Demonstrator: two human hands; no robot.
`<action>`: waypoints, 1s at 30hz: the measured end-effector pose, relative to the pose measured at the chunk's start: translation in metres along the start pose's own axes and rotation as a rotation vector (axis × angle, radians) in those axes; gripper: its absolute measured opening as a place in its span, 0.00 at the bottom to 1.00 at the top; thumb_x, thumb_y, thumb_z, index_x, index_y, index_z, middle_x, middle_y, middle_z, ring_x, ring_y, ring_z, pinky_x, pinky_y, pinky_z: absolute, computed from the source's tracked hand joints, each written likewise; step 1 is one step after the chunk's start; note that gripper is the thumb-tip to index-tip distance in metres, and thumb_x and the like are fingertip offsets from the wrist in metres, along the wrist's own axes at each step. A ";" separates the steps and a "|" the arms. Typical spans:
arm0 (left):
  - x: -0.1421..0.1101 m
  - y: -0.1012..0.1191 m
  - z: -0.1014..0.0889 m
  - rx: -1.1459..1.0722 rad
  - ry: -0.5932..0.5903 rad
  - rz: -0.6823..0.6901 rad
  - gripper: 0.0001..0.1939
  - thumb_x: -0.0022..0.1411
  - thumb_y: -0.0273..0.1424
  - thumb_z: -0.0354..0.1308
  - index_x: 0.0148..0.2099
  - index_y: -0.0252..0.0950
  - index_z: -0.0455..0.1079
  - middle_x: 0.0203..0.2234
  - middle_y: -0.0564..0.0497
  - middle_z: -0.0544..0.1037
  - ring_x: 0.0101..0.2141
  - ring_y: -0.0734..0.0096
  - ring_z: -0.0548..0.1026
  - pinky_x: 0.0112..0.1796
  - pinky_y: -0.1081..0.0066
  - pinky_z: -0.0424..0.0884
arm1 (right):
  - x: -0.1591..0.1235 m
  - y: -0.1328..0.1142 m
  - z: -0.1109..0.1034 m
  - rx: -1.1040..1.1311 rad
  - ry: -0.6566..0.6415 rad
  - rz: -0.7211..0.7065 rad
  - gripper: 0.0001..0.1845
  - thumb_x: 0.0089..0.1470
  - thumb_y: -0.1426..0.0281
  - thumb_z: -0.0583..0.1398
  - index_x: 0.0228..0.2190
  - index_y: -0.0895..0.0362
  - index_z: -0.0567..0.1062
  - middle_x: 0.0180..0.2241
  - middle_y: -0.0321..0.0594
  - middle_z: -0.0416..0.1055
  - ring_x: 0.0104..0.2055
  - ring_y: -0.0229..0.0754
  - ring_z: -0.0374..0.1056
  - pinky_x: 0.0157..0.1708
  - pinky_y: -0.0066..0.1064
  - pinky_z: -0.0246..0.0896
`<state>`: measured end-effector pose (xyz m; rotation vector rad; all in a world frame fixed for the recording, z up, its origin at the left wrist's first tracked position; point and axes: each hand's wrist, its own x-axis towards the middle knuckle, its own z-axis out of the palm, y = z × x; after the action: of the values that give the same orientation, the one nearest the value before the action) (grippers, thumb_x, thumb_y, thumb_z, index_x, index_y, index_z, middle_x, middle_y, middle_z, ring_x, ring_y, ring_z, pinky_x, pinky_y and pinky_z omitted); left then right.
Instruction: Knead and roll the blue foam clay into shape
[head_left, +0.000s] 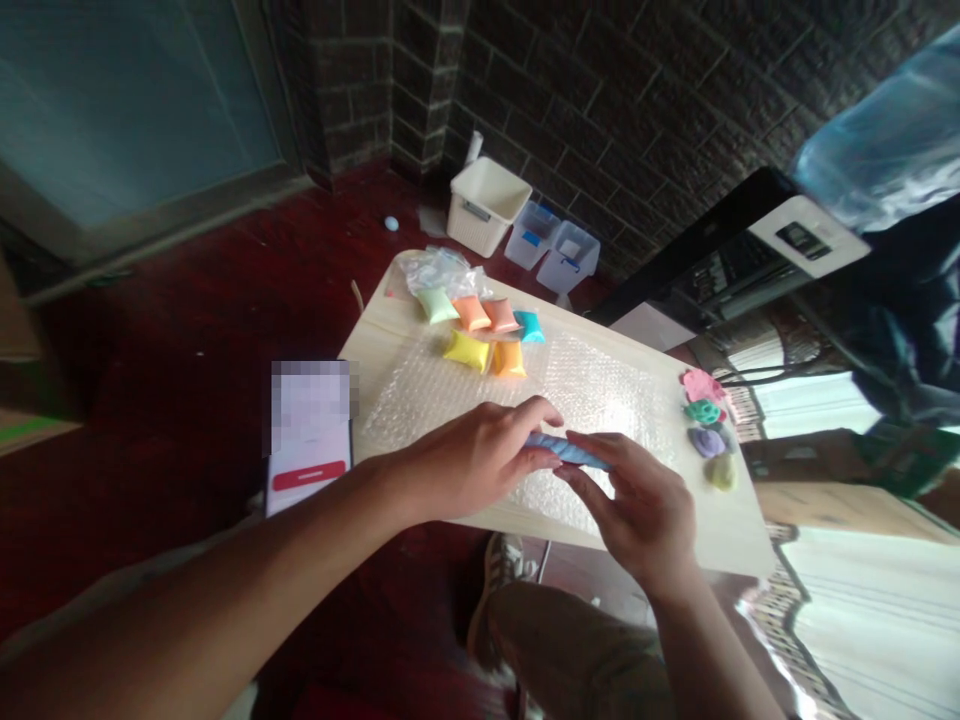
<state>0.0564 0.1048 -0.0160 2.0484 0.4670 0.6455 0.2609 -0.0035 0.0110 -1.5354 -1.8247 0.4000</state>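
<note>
A twisted roll of blue modelling clay (pixel 568 451) is stretched between my two hands, above the bubble wrap (pixel 600 385). My left hand (pixel 491 455) pinches its left end between thumb and fingers. At the other end, my right hand (pixel 637 495) grips it with thumb and fingertips. Beyond the hands lie small pillow-shaped packets, among them a yellow packet (pixel 466 351), an orange packet (pixel 509 359), a light green packet (pixel 436 305) and a bright blue packet (pixel 529 326).
Shaped clay pieces rest at the table's right end: pink (pixel 702 385), green (pixel 703 411), purple (pixel 706 442) and yellowish (pixel 723 472). Crumpled clear plastic (pixel 442 268) lies at the far corner. A phone (pixel 309 440) stands at the left edge. Bins (pixel 480 235) sit on the floor beyond.
</note>
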 end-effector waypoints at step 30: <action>0.007 -0.025 -0.001 0.075 -0.045 -0.062 0.06 0.72 0.31 0.59 0.42 0.36 0.75 0.30 0.52 0.80 0.30 0.71 0.76 0.32 0.70 0.62 | 0.013 0.032 0.019 0.300 -0.049 0.075 0.22 0.56 0.68 0.72 0.53 0.51 0.80 0.42 0.43 0.82 0.42 0.46 0.79 0.43 0.39 0.77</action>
<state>0.0590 0.1227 -0.0351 2.1061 0.5339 0.5511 0.2710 0.0205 -0.0183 -1.3978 -1.6590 0.7181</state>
